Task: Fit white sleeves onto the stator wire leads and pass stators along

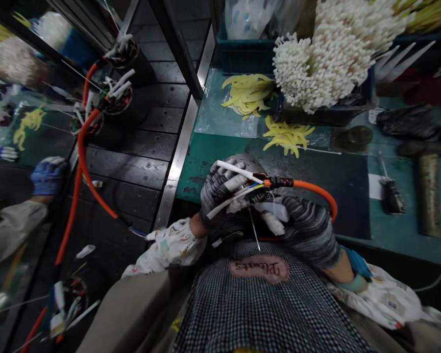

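Both my hands wear grey striped gloves and meet over my lap at the bench edge. My left hand is closed round a motor stator with white-sleeved leads sticking out of it. My right hand is closed against the same part from the right, fingertips pinching near the coloured wires. An orange cable runs from the part and loops over my right hand. A thin wire or tie hangs down from between the hands.
A green bench holds yellow strips, a black bin of white sleeves, a black mat, a screwdriver and a mallet. Stators with orange cables lie on the dark conveyor at left. Another person's blue-gloved hand works at far left.
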